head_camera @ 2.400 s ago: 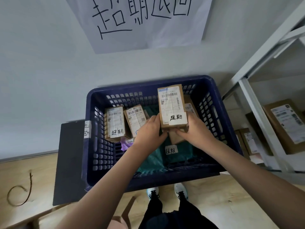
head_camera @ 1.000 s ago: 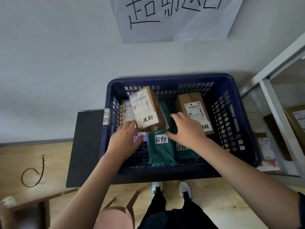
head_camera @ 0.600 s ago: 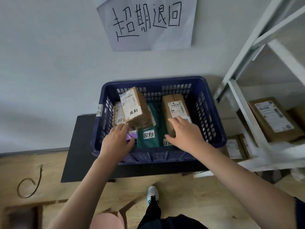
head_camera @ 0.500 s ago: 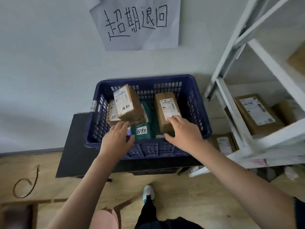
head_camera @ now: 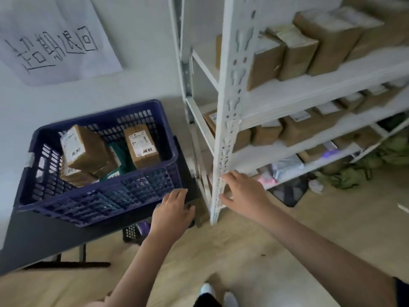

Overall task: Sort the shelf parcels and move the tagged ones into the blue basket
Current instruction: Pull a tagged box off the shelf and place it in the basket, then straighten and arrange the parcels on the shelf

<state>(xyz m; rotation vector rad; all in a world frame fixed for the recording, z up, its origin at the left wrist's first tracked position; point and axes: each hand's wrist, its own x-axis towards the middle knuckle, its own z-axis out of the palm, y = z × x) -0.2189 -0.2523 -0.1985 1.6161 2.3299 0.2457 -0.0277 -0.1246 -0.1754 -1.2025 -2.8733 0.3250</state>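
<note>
Both hands empty, fingers loose: left hand (head_camera: 171, 212) by the near right corner of the basket (head_camera: 97, 202) on the counter (head_camera: 44, 238), tagged parcels (head_camera: 141, 145) inside; right hand (head_camera: 244, 194) beside the shelf (head_camera: 225, 120) upright, where boxes (head_camera: 296, 56) sit.

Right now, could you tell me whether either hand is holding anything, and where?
Nothing: the left hand and right hand are both empty, fingers relaxed.
</note>
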